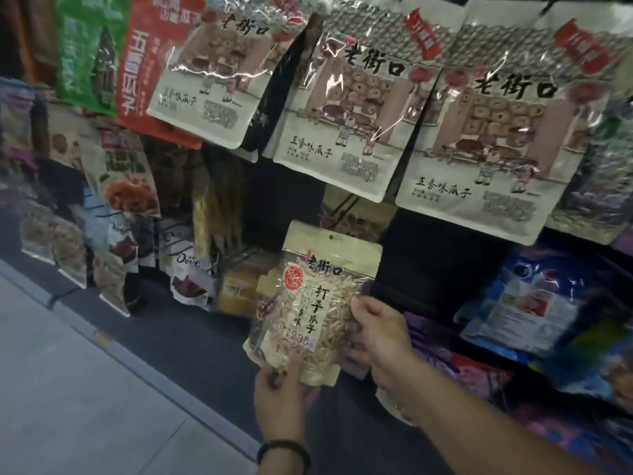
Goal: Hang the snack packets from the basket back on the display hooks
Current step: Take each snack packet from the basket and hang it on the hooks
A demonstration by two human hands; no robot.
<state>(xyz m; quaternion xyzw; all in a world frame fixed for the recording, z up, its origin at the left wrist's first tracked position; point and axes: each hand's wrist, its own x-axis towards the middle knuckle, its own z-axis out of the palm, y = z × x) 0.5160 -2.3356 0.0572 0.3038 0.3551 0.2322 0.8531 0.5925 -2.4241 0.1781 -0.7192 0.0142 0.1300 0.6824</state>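
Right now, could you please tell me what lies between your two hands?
The pale seed packet: left hand holds its bottom, right hand its side, head view.

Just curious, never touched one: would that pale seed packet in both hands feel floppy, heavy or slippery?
Probably floppy: the seed packet is thin film, steadied by left hand and right hand. Likely light, being loose seeds. Its glossy sheen suggests some slipperiness.
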